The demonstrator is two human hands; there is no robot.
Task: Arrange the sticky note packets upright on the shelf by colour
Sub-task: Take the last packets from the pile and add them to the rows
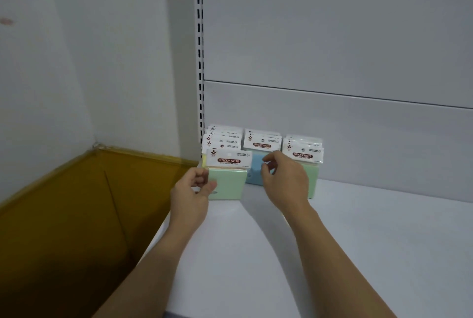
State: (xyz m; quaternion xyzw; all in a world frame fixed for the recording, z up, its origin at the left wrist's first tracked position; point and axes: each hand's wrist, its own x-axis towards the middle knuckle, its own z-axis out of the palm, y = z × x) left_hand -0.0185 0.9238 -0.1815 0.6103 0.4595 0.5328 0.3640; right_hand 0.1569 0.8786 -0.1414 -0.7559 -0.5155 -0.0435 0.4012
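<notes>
My left hand (194,187) pinches the green packet (226,183) by its left edge, holding it upright at the near end of the left row on the shelf (358,228). My right hand (284,179) curls before the blue packet (256,169), farther right; whether it grips, I cannot tell.

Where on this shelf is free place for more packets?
Free: the shelf right of the right green row, up to the back panel, and its front. Crowded: the left back corner, where the left row, the blue row, the left hand and the right hand sit close.
</notes>
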